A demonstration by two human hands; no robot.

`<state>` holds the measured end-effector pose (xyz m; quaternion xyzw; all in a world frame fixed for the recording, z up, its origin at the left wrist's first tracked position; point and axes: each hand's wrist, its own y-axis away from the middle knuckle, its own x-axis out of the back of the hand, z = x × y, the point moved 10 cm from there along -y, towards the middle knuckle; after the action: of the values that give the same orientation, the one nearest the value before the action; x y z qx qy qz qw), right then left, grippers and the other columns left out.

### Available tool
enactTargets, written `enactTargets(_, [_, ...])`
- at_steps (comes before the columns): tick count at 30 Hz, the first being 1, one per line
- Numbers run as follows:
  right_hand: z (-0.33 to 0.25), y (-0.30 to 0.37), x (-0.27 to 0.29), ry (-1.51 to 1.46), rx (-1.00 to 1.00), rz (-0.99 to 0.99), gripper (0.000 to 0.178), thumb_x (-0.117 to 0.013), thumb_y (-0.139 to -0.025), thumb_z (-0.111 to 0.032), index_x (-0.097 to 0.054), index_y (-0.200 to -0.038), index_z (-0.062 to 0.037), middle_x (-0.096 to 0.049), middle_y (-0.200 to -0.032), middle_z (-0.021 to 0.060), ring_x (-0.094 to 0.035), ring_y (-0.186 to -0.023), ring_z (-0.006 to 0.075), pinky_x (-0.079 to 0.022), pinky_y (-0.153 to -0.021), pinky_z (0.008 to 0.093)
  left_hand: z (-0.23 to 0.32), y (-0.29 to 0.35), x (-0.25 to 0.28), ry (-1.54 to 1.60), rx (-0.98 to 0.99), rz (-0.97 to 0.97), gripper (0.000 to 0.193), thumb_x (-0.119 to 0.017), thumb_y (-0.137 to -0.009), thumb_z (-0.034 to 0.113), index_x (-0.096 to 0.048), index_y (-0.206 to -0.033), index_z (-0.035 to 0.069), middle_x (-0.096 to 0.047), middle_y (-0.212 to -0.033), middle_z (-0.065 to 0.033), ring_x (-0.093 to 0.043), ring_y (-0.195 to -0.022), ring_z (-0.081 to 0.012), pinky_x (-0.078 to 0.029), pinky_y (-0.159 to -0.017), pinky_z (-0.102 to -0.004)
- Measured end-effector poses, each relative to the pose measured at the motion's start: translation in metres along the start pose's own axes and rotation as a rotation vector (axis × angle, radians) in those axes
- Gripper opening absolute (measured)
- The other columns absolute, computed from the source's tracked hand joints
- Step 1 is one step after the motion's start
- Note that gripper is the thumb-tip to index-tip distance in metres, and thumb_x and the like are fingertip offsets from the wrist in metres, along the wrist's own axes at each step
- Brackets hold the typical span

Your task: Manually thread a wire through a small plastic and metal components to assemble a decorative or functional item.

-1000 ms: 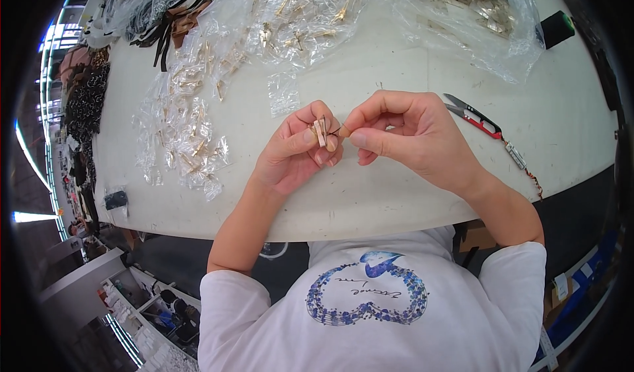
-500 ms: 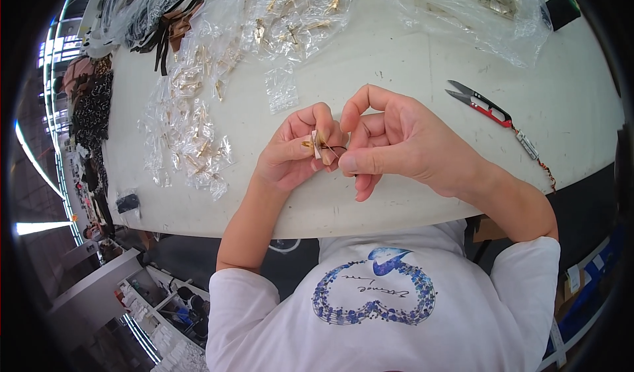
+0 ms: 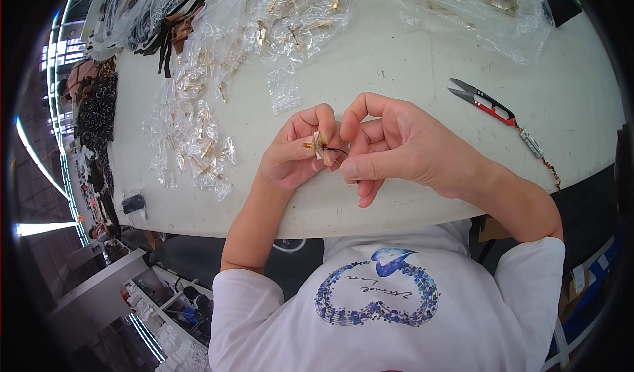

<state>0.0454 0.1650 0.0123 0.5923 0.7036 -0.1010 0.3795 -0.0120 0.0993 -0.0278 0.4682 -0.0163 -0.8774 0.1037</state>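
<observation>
Over the near middle of the table, my left hand (image 3: 290, 151) is closed, its thumb and fingers pinching a small gold-coloured piece (image 3: 308, 145) with a pale flat part on it. A thin dark cord (image 3: 338, 149) comes out of that piece toward my right hand (image 3: 419, 147). The thumb and forefinger side of the right hand is closed on the cord, while its other fingers are loosely curled. Where exactly the fingertips meet the cord is partly hidden. Both hands are raised just above the white tabletop.
Thread snips (image 3: 492, 108) with red and black handles lie at the right. Small clear bags of gold-coloured pieces (image 3: 198, 134) spread over the left and far side. A large clear bag (image 3: 508, 15) lies at the far right, a small dark packet (image 3: 133, 203) near the left edge.
The right thumb has shifted slightly, and a bit more of the dark cord shows between the hands. The grip of both hands is otherwise the same.
</observation>
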Motion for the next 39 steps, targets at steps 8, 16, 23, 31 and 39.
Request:
enactTargets(8, [0.002, 0.0, 0.003, -0.009, -0.008, 0.001, 0.028, -0.07, -0.088, -0.009, -0.05, -0.104, -0.0003, -0.064, -0.082, 0.0079, -0.067, -0.07, 0.014, -0.06, -0.068, 0.0307, 0.0, 0.001, 0.005, -0.047, -0.003, 0.004, 0.023, -0.073, -0.088, 0.018, -0.053, -0.094, 0.006, -0.059, -0.083, -0.0066, -0.052, -0.062, -0.0091, -0.045, -0.063, -0.0249])
enactTargets(16, [0.003, -0.002, 0.007, -0.005, 0.011, 0.02, 0.025, -0.069, -0.09, -0.006, -0.049, -0.103, -0.0044, -0.065, -0.086, 0.0085, -0.066, -0.067, 0.0129, -0.06, -0.067, 0.0307, 0.001, -0.001, 0.004, -0.052, -0.012, -0.012, 0.024, -0.072, -0.089, 0.019, -0.054, -0.098, 0.007, -0.061, -0.085, -0.0063, -0.051, -0.062, -0.0079, -0.043, -0.061, -0.0249])
enactTargets(23, [-0.003, -0.003, 0.008, 0.031, 0.172, 0.057, 0.021, -0.066, -0.091, -0.006, -0.049, -0.104, -0.0018, -0.063, -0.086, 0.0072, -0.066, -0.073, 0.0126, -0.058, -0.069, 0.0276, 0.002, -0.003, 0.001, -0.01, -0.018, -0.019, 0.021, -0.071, -0.091, 0.019, -0.054, -0.099, 0.008, -0.065, -0.087, -0.0072, -0.051, -0.061, -0.0066, -0.043, -0.063, -0.0253])
enactTargets(31, [-0.034, 0.01, 0.018, 0.363, 0.522, 0.336, 0.015, -0.059, -0.094, -0.001, -0.056, -0.107, 0.0014, -0.062, -0.084, 0.0049, -0.064, -0.079, 0.0101, -0.056, -0.071, 0.0248, 0.008, -0.002, 0.0, -0.246, -0.03, 0.085, 0.015, -0.069, -0.092, 0.013, -0.058, -0.098, 0.006, -0.067, -0.086, -0.0068, -0.059, -0.067, -0.0086, -0.049, -0.064, -0.0234])
enactTargets(39, [-0.022, -0.003, 0.024, 0.374, 0.307, 0.187, 0.021, -0.054, -0.098, -0.003, -0.064, -0.115, 0.004, -0.068, -0.101, 0.0078, -0.065, -0.086, 0.0086, -0.057, -0.077, 0.0248, 0.005, 0.002, 0.001, -0.395, 0.056, 0.211, 0.016, -0.072, -0.09, 0.011, -0.062, -0.101, 0.005, -0.069, -0.089, -0.0055, -0.064, -0.073, -0.0081, -0.052, -0.064, -0.02])
